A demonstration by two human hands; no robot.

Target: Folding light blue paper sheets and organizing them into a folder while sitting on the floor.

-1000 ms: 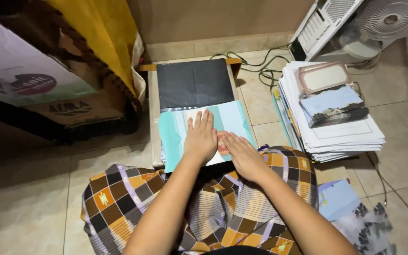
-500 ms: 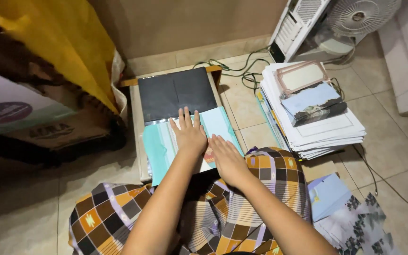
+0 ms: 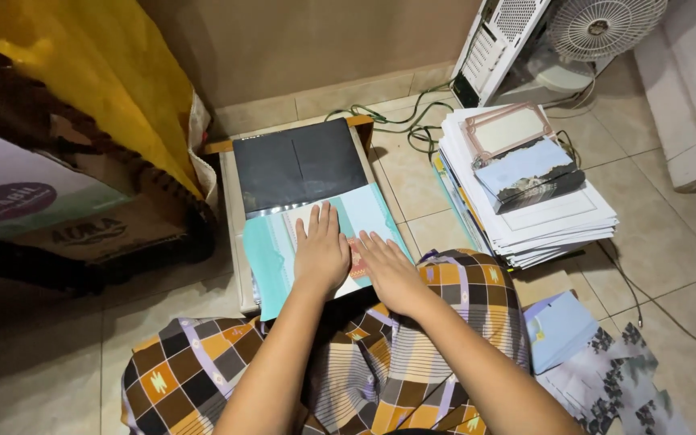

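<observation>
A teal folder (image 3: 271, 258) is laid open on a low board (image 3: 231, 201) on the tiled floor, directly ahead of the seated person's knees. Its long axis is seen to run away from the person toward the wall, tilted slightly to the left at the far end. A black sheet (image 3: 298, 163) is set over the far half of the board, with its near edge overlapping the folder. The left hand (image 3: 321, 251) is pressed flat on the papers in the folder, palm down, fingers extended and pointing toward the wall; nothing is gripped. The right hand (image 3: 388, 270) is likewise spread flat, palm down, just beside the left, with fingers angled up and to the left across the lower right part of the folder, partly over a small red patch (image 3: 357, 259); nothing is gripped. A patterned cloth (image 3: 412, 354) is draped over the lap. A stack of papers (image 3: 541, 217) is placed to the right, well apart from the folder, with a framed card (image 3: 507, 129) and a blue booklet (image 3: 529, 173) on top. A fan (image 3: 606, 28) is noted at the upper right.
</observation>
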